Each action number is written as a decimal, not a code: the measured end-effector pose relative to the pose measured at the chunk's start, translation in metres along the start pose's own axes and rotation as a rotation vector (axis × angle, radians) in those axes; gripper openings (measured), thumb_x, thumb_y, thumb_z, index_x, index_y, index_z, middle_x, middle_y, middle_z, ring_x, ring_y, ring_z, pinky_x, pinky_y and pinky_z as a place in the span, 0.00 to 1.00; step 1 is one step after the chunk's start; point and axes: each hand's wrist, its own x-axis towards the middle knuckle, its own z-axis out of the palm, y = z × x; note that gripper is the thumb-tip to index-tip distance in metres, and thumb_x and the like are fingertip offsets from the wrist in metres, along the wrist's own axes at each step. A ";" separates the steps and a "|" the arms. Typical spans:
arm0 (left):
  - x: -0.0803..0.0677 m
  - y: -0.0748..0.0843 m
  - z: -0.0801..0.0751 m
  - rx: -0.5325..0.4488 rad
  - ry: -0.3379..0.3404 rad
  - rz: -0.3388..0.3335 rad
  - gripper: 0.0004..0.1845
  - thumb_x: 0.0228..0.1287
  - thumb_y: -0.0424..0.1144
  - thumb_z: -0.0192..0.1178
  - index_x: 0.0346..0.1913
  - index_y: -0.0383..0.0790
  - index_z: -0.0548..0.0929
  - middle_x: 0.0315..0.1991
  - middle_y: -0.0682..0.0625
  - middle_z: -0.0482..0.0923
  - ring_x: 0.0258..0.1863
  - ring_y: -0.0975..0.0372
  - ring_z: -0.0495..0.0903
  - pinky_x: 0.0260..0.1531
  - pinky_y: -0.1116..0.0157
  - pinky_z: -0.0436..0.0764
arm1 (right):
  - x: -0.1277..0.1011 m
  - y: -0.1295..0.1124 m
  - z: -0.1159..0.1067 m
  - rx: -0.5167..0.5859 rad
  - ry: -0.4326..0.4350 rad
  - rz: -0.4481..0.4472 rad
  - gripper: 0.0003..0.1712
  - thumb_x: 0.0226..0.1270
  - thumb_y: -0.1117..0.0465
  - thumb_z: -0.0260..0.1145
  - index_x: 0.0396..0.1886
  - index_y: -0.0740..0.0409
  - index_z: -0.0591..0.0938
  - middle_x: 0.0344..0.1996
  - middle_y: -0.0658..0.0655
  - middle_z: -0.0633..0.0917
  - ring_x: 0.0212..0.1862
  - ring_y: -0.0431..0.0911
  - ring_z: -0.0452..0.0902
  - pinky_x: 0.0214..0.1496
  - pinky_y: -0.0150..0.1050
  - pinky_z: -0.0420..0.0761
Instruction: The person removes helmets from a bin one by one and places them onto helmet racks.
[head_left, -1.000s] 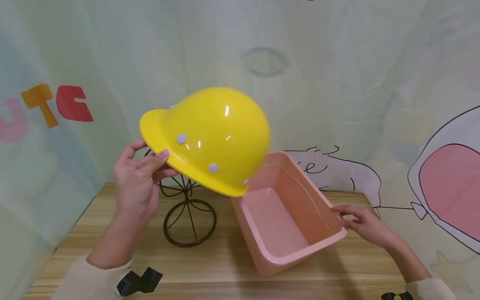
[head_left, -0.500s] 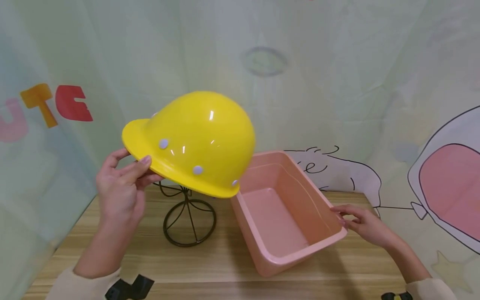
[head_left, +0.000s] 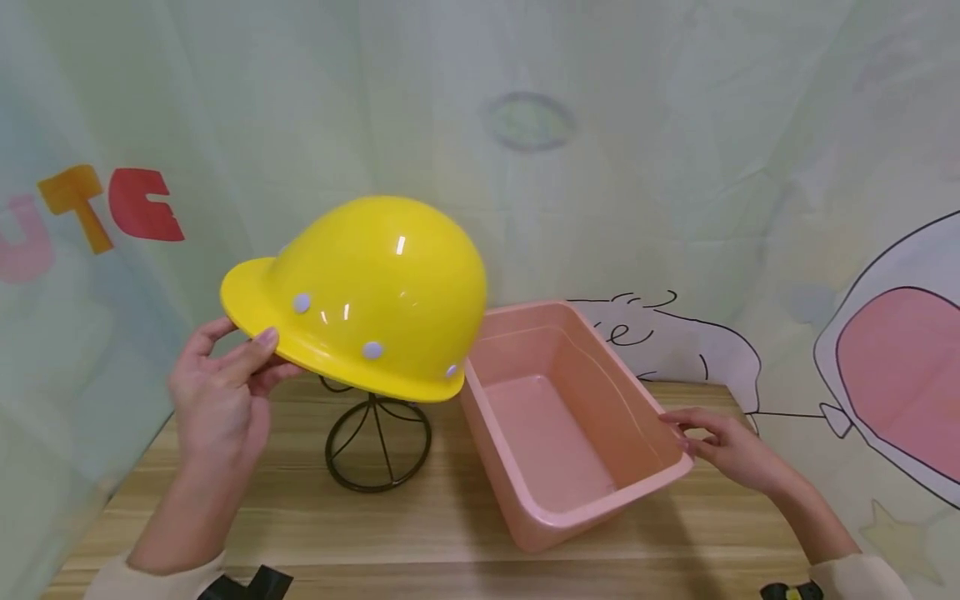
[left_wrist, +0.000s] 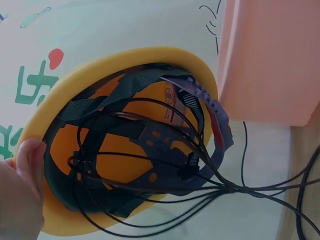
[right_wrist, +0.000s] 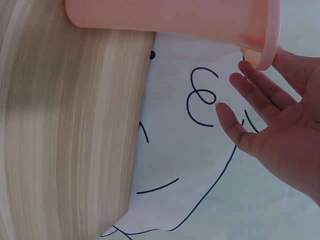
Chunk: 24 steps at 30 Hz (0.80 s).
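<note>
My left hand (head_left: 225, 396) pinches the brim of a yellow hard hat (head_left: 375, 292), thumb on top and fingers beneath. The hat hangs tilted over a black wire stand (head_left: 378, 446), whose top it hides in the head view. In the left wrist view the wire loops of the stand (left_wrist: 225, 189) show before the hat's open underside, with its dark straps (left_wrist: 110, 95) inside. Whether hat and stand touch, I cannot tell. At the right, my right hand (head_left: 731, 450) grips the rim of a pink plastic bin (head_left: 517, 467) between thumb and fingers.
A wooden table (head_left: 300, 533) carries the stand and the bin, which stand side by side. Behind them hangs a pale printed curtain (head_left: 637, 167) with letters and cartoon drawings. Nothing lies inside the bin.
My left hand has carried the hard hat left and slightly down, from beside the bin to over the wire stand. The right hand and the bin have stayed put.
</note>
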 end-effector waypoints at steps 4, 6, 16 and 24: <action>0.000 0.002 -0.007 -0.031 0.005 -0.005 0.18 0.51 0.17 0.59 0.44 0.27 0.68 0.30 0.35 0.82 0.20 0.50 0.82 0.17 0.63 0.82 | 0.000 0.000 0.000 -0.001 0.002 -0.003 0.20 0.60 0.74 0.59 0.53 0.64 0.76 0.51 0.65 0.77 0.47 0.44 0.73 0.38 0.34 0.81; 0.000 0.002 -0.011 -0.044 0.006 -0.007 0.17 0.51 0.17 0.58 0.44 0.27 0.67 0.30 0.35 0.82 0.20 0.50 0.82 0.17 0.63 0.82 | 0.000 0.000 0.000 0.001 0.003 -0.010 0.20 0.60 0.74 0.59 0.53 0.65 0.76 0.50 0.65 0.77 0.47 0.42 0.73 0.37 0.33 0.81; 0.001 -0.001 -0.021 -0.044 -0.005 -0.046 0.19 0.52 0.18 0.58 0.46 0.28 0.66 0.29 0.35 0.82 0.17 0.51 0.81 0.17 0.63 0.82 | 0.001 0.000 0.001 0.012 -0.001 -0.020 0.19 0.60 0.73 0.59 0.53 0.65 0.76 0.50 0.65 0.77 0.47 0.39 0.73 0.38 0.34 0.82; 0.002 -0.003 -0.032 -0.058 -0.040 -0.088 0.18 0.54 0.18 0.56 0.48 0.29 0.66 0.29 0.36 0.81 0.18 0.51 0.81 0.18 0.63 0.83 | 0.000 0.000 0.001 0.015 -0.002 -0.007 0.20 0.61 0.73 0.59 0.53 0.65 0.76 0.50 0.65 0.77 0.47 0.41 0.73 0.38 0.34 0.81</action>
